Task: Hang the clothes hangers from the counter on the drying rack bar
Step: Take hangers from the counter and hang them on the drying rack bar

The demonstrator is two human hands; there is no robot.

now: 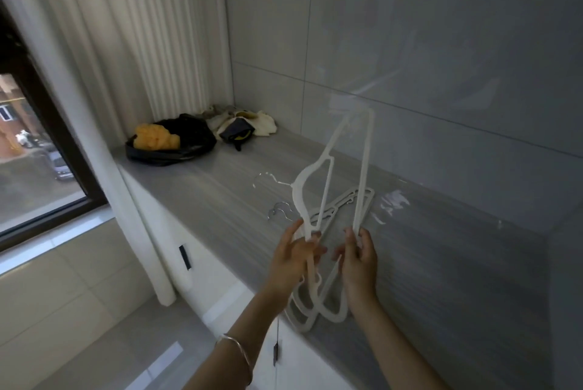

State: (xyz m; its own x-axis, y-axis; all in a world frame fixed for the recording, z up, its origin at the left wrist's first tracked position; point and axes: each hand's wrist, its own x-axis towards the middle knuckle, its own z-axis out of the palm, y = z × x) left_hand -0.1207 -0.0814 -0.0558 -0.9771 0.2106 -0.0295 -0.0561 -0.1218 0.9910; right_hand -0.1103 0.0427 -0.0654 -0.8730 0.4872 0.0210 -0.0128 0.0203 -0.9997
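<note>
Left grip (293, 260) and right grip (359, 263) each pinch the hangers (297, 189): probably light, stiff, slippery plastic; hold near the hook.

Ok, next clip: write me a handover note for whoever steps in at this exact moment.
Hands: the left hand and right hand both grip the lifted white hangers, raised above the counter.
The other hangers lie flat on the counter behind them.
Done: one bunch picked up.
Left: hang it and the rest; the drying rack bar is out of view.
</note>
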